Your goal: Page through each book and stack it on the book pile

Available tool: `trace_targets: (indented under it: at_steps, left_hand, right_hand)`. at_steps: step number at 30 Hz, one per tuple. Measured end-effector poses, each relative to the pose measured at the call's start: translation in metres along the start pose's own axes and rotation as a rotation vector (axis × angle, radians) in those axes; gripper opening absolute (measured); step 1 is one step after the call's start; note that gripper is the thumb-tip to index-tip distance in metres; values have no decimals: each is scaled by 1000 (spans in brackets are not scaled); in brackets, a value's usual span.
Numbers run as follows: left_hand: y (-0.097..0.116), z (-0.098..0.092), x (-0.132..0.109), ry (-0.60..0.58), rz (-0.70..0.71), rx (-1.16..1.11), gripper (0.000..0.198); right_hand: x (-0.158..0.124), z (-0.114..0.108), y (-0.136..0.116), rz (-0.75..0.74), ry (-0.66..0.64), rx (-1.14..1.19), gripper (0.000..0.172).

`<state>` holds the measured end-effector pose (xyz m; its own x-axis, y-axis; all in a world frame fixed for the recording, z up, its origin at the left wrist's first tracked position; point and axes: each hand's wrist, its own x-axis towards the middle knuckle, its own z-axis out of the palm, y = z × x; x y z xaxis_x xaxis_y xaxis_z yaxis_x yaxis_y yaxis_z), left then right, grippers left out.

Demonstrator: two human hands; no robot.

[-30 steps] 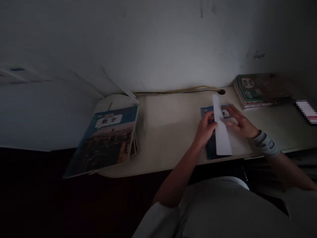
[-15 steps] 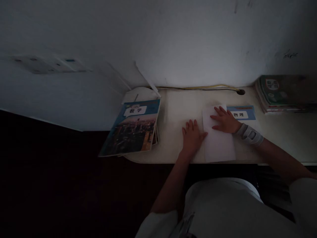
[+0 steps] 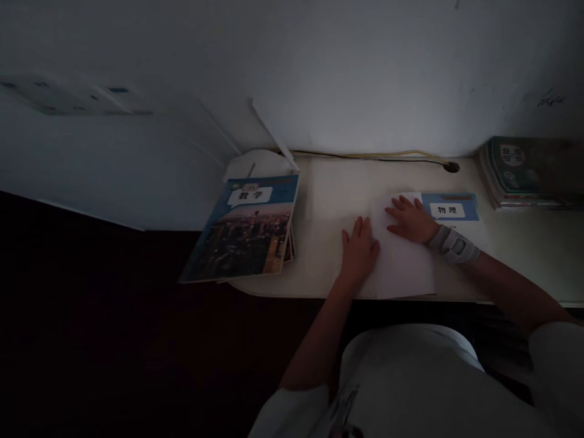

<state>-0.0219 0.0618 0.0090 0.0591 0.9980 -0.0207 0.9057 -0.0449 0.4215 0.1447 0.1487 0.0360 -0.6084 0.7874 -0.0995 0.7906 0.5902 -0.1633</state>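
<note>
A textbook (image 3: 449,210) with a blue and white cover lies on the white desk top, its left part under a sheet of white paper (image 3: 405,271). My right hand (image 3: 413,219) rests flat on the upper part of this sheet, fingers spread, with a grey band (image 3: 455,244) round the wrist. My left hand (image 3: 360,249) lies palm down at the sheet's left edge, fingers stretched out and thumb by the paper. Neither hand grips anything. Whether the sheet is attached to the textbook I cannot tell.
Another textbook (image 3: 246,228) with a city picture tops a small pile at the desk's left end, jutting past the front edge. Several books (image 3: 524,176) are stacked at the back right. Cables (image 3: 365,156) run along the wall into a hole (image 3: 451,167).
My right hand has slid a little left across the paper, and the sheet's left edge has shifted slightly left. More of the blue textbook shows. The view has tilted slightly.
</note>
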Motion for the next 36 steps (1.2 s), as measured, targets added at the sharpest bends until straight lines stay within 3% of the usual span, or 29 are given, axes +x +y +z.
trace_targets:
  at_steps: [4,7,12,14,17,22,36]
  left_hand:
    - [0,-1,-1,13,7,-15,57]
    - [0,-2,-1,11,15,-11,55]
    - [0,-3,-1,0,21,4,53]
    - [1,-3,-1,8,9,3,53]
    - [2,-2,-1,26,6,-1,53]
    - [2,0,-1,34,3,40,51]
    - [1,-3,-1,23,-11,-5,51]
  right_hand:
    - [10,2,-6,-14,18,2,51]
    - [1,1,-19,-77,41,-42,51]
    - [-64,-7,-47,-474,18,-103,72]
    - [-90,-8,-51,-559,16,-116,72]
    - [-111,-1,-50,-541,37,-163,57]
    - [-107,13,-55,-498,64,-192,33]
    - [-103,20,-65,-422,133,-238,34]
